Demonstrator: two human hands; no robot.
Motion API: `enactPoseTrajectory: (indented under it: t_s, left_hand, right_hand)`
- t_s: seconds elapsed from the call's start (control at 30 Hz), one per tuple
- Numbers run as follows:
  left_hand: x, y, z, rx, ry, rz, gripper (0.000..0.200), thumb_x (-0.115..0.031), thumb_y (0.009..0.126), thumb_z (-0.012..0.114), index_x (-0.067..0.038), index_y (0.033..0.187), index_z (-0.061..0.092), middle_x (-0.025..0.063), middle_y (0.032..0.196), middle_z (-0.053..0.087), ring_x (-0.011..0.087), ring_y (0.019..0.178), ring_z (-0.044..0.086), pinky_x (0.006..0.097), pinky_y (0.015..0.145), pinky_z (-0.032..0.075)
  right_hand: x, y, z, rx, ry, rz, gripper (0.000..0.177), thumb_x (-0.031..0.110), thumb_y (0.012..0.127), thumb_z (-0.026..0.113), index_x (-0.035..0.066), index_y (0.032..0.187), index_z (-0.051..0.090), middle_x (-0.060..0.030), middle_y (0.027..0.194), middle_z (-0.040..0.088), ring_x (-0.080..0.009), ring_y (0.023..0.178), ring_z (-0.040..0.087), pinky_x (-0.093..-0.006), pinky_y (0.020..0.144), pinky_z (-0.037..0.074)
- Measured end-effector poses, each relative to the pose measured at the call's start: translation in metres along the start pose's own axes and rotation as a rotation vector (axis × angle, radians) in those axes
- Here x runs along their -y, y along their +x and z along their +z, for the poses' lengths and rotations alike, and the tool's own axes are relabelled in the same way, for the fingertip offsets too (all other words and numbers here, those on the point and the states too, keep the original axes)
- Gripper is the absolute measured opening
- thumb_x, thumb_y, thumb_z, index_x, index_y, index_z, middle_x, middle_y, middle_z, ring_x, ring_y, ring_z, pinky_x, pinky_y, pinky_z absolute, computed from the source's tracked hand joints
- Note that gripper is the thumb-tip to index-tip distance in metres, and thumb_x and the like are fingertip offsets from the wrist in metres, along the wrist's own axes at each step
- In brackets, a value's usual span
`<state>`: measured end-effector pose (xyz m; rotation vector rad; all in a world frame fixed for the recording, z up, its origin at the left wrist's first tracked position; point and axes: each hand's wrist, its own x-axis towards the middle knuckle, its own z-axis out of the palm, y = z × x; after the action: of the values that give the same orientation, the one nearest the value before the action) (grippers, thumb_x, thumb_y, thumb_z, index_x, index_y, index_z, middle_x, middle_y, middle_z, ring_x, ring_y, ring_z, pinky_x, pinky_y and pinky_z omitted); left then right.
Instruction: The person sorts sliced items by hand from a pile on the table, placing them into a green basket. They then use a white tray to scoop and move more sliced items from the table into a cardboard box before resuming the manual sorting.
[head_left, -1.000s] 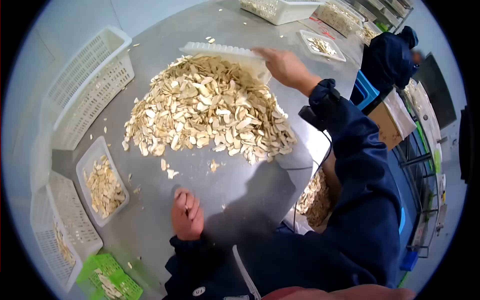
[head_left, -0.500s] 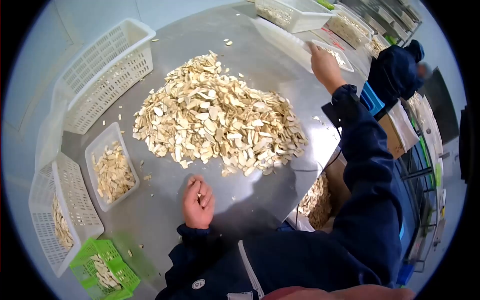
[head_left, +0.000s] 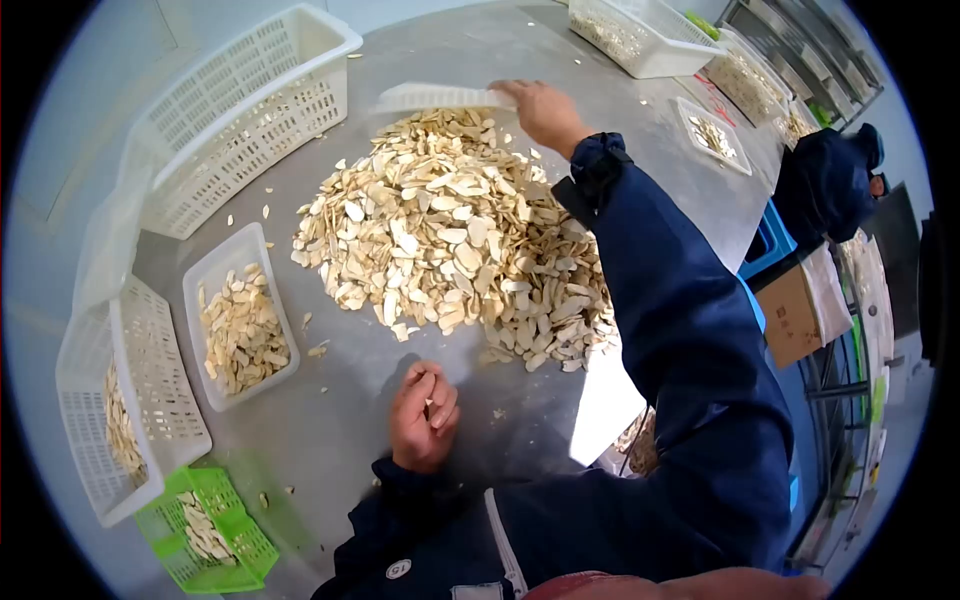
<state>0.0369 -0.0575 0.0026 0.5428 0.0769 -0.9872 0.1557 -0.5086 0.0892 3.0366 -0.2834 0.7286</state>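
A large heap of pale dried slices [head_left: 450, 230] lies on the metal table. My right hand [head_left: 545, 115] reaches over the heap's far side, fingers closed on the end of a white translucent plastic tray [head_left: 440, 97]. The tray is seen nearly edge-on, at the far edge of the heap, so its full shape is hidden. My left hand [head_left: 424, 415] rests near the heap's close side with its fingers curled in. Something small and pale may be between them, but I cannot make it out. Left of that hand sits a shallow white tray [head_left: 195, 300] of slices.
White slotted baskets [head_left: 250, 125] [head_left: 165, 390] line the left side, with a small green basket [head_left: 240, 520] below them. White bins [head_left: 650, 55] and a small tray [head_left: 740, 160] stand at the back right. Another person [head_left: 830, 185] is at right, near a cardboard box [head_left: 790, 330].
My right hand has swung left with the tray, from the table's right side to the far edge of the heap. The view has shifted a little; my left hand stays curled.
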Motion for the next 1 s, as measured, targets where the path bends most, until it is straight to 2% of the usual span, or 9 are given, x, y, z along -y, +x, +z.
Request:
enactPoseTrajectory:
  t_s: [0.17, 0.33, 0.43, 0.53, 0.63, 0.67, 0.77, 0.8, 1.0]
  left_hand:
    - [0.001, -0.002, 0.000, -0.024, 0.020, -0.009, 0.014, -0.017, 0.111, 0.046, -0.011, 0.117, 0.058, -0.0025, 0.082, 0.048, 0.0063, 0.056, 0.039, 0.0219, 0.047, 0.032]
    - [0.005, 0.006, -0.014, 0.012, 0.024, -0.016, 0.013, -0.019, 0.110, 0.051, -0.012, 0.117, 0.059, -0.0031, 0.082, 0.049, 0.0060, 0.056, 0.040, 0.0225, 0.048, 0.033]
    - [0.007, 0.008, -0.016, 0.024, -0.004, 0.001, 0.013, -0.018, 0.109, 0.052, -0.012, 0.118, 0.059, -0.0032, 0.082, 0.049, 0.0059, 0.057, 0.040, 0.0226, 0.050, 0.034]
    - [0.006, 0.007, -0.013, 0.028, -0.003, 0.005, 0.013, -0.018, 0.109, 0.052, -0.011, 0.118, 0.059, -0.0032, 0.082, 0.050, 0.0058, 0.058, 0.041, 0.0223, 0.051, 0.034]
    - [0.008, 0.006, -0.010, 0.016, 0.004, 0.004, 0.011, -0.016, 0.108, 0.053, -0.011, 0.116, 0.059, -0.0033, 0.080, 0.047, 0.0057, 0.056, 0.039, 0.0224, 0.051, 0.032]
    - [0.007, 0.007, -0.009, 0.009, 0.008, 0.009, 0.010, -0.016, 0.108, 0.053, -0.010, 0.116, 0.058, -0.0034, 0.079, 0.046, 0.0057, 0.056, 0.039, 0.0225, 0.051, 0.031]
    - [0.008, 0.009, -0.015, 0.028, 0.040, -0.006, 0.011, -0.017, 0.109, 0.052, -0.011, 0.116, 0.058, -0.0031, 0.081, 0.050, 0.0052, 0.057, 0.041, 0.0220, 0.049, 0.032]
    - [0.006, 0.009, -0.014, 0.039, 0.036, -0.010, 0.011, -0.017, 0.108, 0.052, -0.011, 0.116, 0.057, -0.0033, 0.081, 0.050, 0.0051, 0.057, 0.041, 0.0218, 0.049, 0.032]
    - [-0.002, 0.004, 0.002, -0.065, 0.085, -0.074, 0.010, -0.016, 0.108, 0.053, -0.010, 0.116, 0.057, -0.0027, 0.080, 0.049, 0.0052, 0.057, 0.040, 0.0214, 0.047, 0.030]
  right_hand:
    - [0.037, -0.017, -0.041, 0.131, 0.138, -0.166, 0.050, -0.003, 0.097, 0.047, 0.021, 0.136, 0.068, -0.0144, 0.124, 0.073, -0.0346, 0.109, 0.066, -0.0450, 0.098, 0.054]
    - [0.014, -0.052, -0.096, 0.195, 0.298, -0.154, 0.055, -0.008, 0.091, 0.051, 0.013, 0.140, 0.064, -0.0190, 0.139, 0.067, -0.0391, 0.124, 0.066, -0.0463, 0.104, 0.052]
    - [0.015, -0.078, -0.145, 0.181, 0.261, -0.151, 0.053, -0.006, 0.093, 0.053, 0.013, 0.141, 0.064, -0.0175, 0.135, 0.070, -0.0355, 0.117, 0.069, -0.0430, 0.097, 0.055]
    - [0.022, -0.096, -0.190, 0.212, 0.345, 0.032, 0.050, -0.003, 0.096, 0.054, 0.013, 0.143, 0.063, -0.0150, 0.129, 0.073, -0.0299, 0.109, 0.071, -0.0393, 0.090, 0.057]
    - [0.020, -0.094, -0.195, 0.187, 0.363, 0.179, 0.047, 0.000, 0.099, 0.054, 0.013, 0.144, 0.062, -0.0115, 0.126, 0.074, -0.0248, 0.103, 0.070, -0.0354, 0.083, 0.057]
    - [0.020, -0.090, -0.186, 0.132, 0.384, 0.196, 0.044, 0.002, 0.100, 0.054, 0.013, 0.142, 0.063, -0.0131, 0.127, 0.073, -0.0313, 0.103, 0.071, -0.0387, 0.086, 0.057]
    - [0.034, -0.063, -0.146, -0.019, 0.280, -0.045, 0.045, 0.002, 0.099, 0.055, 0.012, 0.142, 0.062, -0.0165, 0.126, 0.072, -0.0391, 0.106, 0.070, -0.0439, 0.091, 0.056]
    - [0.042, -0.048, -0.128, -0.038, 0.119, -0.077, 0.046, 0.001, 0.097, 0.051, 0.012, 0.141, 0.061, -0.0188, 0.126, 0.070, -0.0441, 0.109, 0.066, -0.0494, 0.096, 0.053]
    - [0.083, 0.021, -0.021, 0.014, -0.033, -0.206, 0.053, 0.000, 0.094, 0.047, 0.016, 0.143, 0.058, -0.0152, 0.131, 0.069, -0.0415, 0.111, 0.066, -0.0492, 0.095, 0.054]
